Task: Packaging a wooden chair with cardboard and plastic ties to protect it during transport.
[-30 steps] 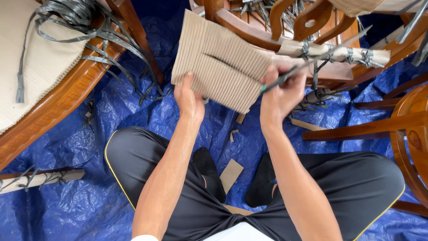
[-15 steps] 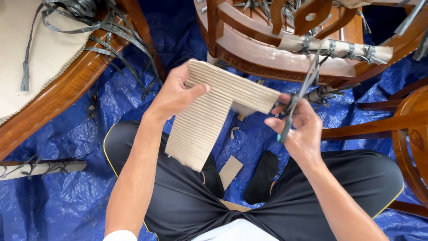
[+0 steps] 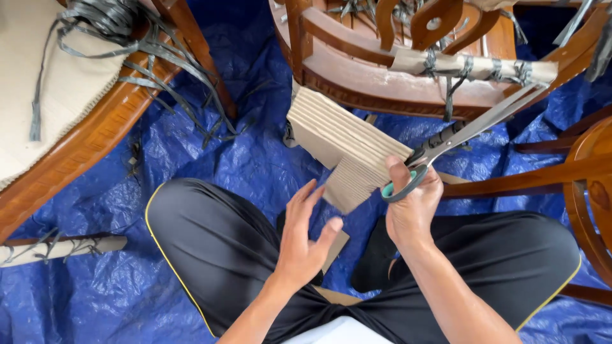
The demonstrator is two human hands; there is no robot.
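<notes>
Slanting from upper left down to lower right, the corrugated cardboard strip (image 3: 344,143) is pinched at its lower end by the right hand (image 3: 411,207), which also grips the teal-handled scissors (image 3: 459,137). The left hand (image 3: 306,239), released and spread, hovers just below-left of that end, above the blue tarp (image 3: 210,153).

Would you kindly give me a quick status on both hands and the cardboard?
Right hand grips scissors and corrugated cardboard together. Left hand open, just below the cardboard, not touching. Wooden chair close behind.
</notes>
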